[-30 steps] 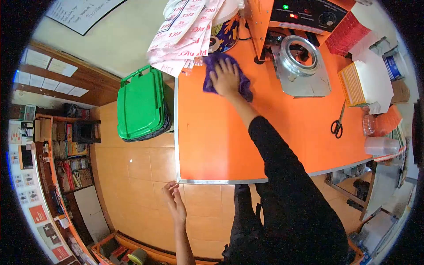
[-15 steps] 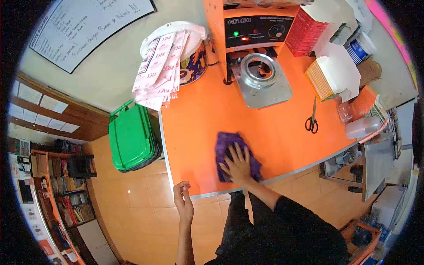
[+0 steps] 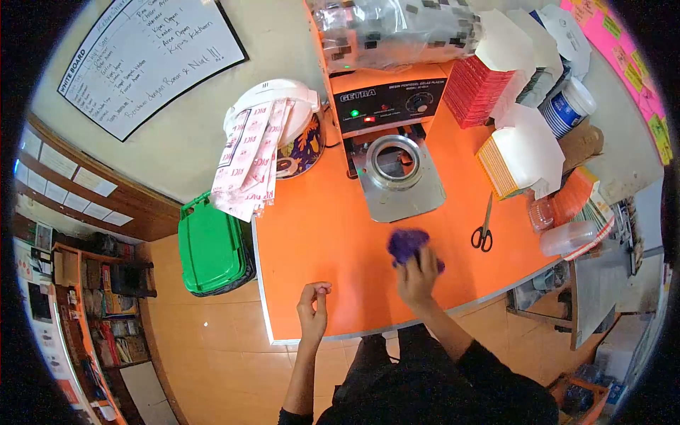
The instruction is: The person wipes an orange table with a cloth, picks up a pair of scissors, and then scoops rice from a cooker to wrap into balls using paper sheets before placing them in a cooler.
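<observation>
Purple cloth [image 3: 409,243] bunches against the right-hand fingers [image 3: 428,261].

Black sleeved top [image 3: 439,397], dark trousers [image 3: 416,341]; left hand [image 3: 312,310] and right hand [image 3: 418,283] bare

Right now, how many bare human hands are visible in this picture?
2: the bare left hand, over the silver-edged orange tabletop, and the bare right hand, gripping the crumpled purple cloth.
</observation>
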The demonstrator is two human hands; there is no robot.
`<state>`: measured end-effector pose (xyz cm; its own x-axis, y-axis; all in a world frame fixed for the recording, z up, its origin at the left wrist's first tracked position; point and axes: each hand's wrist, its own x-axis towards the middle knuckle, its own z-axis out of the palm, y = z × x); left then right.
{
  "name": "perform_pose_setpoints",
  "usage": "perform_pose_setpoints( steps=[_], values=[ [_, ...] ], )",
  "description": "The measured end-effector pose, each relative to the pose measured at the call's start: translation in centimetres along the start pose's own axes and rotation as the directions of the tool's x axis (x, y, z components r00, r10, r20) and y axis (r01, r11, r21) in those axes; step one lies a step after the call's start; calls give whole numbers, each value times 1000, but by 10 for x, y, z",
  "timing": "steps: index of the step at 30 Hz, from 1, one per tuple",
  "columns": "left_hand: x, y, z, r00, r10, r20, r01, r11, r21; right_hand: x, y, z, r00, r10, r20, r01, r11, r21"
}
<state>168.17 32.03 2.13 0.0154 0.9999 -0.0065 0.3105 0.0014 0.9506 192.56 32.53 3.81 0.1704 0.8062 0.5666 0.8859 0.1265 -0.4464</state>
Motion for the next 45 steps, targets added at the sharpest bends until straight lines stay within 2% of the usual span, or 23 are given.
perform_pose_setpoints(
  steps=[2, 3, 5, 7, 9, 12, 14, 15, 17, 18, 20, 22, 24, 26, 30, 32, 33, 34, 37, 39, 42, 43, 45],
  values=[
    [10, 16, 13, 1000, 10, 12, -10, 1000, -18, 89, -22, 44, 988, -154, 11, 154, 984, -92],
    [11, 18, 17, 1000, 15, 17, -15, 1000, -11, 113, -15, 83, 987, -150, 58, 159, 967, -198],
    [17, 20, 23, 997, 72, 32, -74, 996, 44, 136, -23, 110, 986, -144, 84, 164, 936, -311],
    [15, 19, 28, 999, 41, 32, -42, 999, 34, 157, -29, 127, 993, -89, 78, 111, 931, -348],
    [11, 17, 26, 999, 17, 43, -18, 999, 33, 167, -30, 134, 998, -23, 61, 45, 922, -384],
    [-4, 9, 23, 997, -2, 74, -4, 997, 81, 154, -30, 118, 988, 34, 151, 16, 948, -317],
    [-6, 2, 21, 996, -56, 70, 52, 997, 62, 113, -26, 91, 991, -115, 72, 132, 933, -336],
    [-6, -2, 20, 996, -47, 75, 42, 997, 62, 111, -20, 85, 992, -112, 62, 127, 932, -340],
    [-10, -7, 21, 996, -55, 67, 54, 998, 20, 106, -10, 77, 972, -202, 123, 226, 943, -242],
    [-10, -11, 21, 996, -58, 71, 56, 998, 26, 114, -9, 84, 973, -195, 123, 220, 946, -240],
    [-2, -12, 27, 993, -58, 105, 60, 998, -20, 146, -8, 101, 962, -254, 99, 267, 951, -157],
    [12, -10, 38, 992, -81, 102, 88, 993, -75, 137, -1, 94, 958, -281, 62, 287, 945, -159],
    [26, 0, 50, 981, -158, 115, 178, 964, -195, 103, 18, 59, 958, -252, 140, 228, 959, 168],
    [44, 12, 70, 980, -167, 104, 187, 954, -233, 84, 50, 43, 986, -139, 92, 131, 988, 86],
    [78, 41, 107, 979, -181, 98, 203, 932, -300, 93, 69, 29, 994, -76, 77, 72, 996, 53],
    [95, 48, 122, 977, -178, 121, 208, 921, -329, 107, 70, 30, 998, 43, -47, -41, 998, 40],
    [98, 50, 125, 970, -185, 160, 231, 906, -354, 112, 71, 27, 992, 129, 10, -129, 991, 24],
    [101, 51, 131, 970, -192, 150, 234, 907, -351, 120, 83, 28, 992, 126, 18, -127, 991, 34],
    [105, 53, 143, 984, -117, 135, 159, 920, -360, 154, 123, 37, 993, 116, -10, -113, 983, 147],
    [106, 47, 147, 993, -94, 75, 115, 921, -373, 178, 141, 46, 972, 145, 183, -215, 860, 463],
    [107, 46, 147, 995, -78, 57, 93, 930, -354, 194, 154, 63, 978, 130, 162, -195, 842, 504],
    [108, 48, 148, 995, -77, 64, 95, 932, -349, 187, 154, 60, 972, 157, 174, -230, 784, 577],
    [106, 53, 149, 995, -97, 31, 102, 923, -371, 144, 139, 42, 964, 198, 178, -264, 801, 537]
  ],
)
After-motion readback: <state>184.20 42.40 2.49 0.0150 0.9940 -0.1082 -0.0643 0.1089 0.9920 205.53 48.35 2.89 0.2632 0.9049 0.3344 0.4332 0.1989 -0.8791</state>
